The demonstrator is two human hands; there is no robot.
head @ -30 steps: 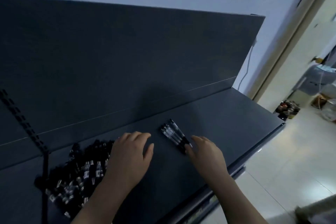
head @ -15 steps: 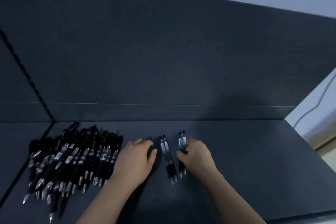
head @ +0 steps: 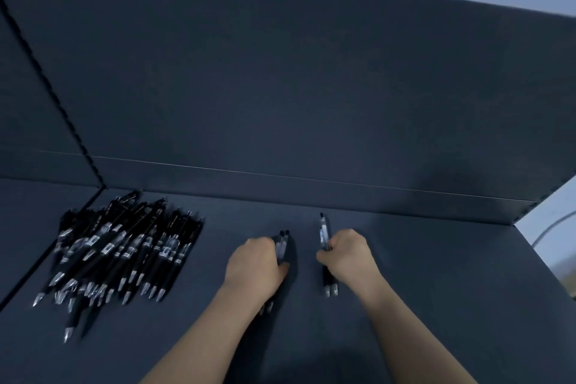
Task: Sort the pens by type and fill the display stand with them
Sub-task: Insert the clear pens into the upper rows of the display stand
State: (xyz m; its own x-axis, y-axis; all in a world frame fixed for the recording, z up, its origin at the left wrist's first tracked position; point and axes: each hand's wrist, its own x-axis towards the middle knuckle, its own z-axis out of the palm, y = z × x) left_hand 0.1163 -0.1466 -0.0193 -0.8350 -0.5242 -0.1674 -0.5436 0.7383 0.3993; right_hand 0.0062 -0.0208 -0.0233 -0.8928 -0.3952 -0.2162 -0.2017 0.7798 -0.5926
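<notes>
Dark shelf (head: 436, 305) fills our head view. Half a second ago our left hand (head: 255, 265) lay flat beside the pens; now it grips the left pair of pens (head: 283, 243), our right hand (head: 349, 256) grips the right pair of pens (head: 324, 232), and the pairs sit farther apart. Bare shelf lies open toward the right edge. Both pairs run front to back, tips toward us, like the pen pile (head: 118, 252) near the back edge, leftward
</notes>
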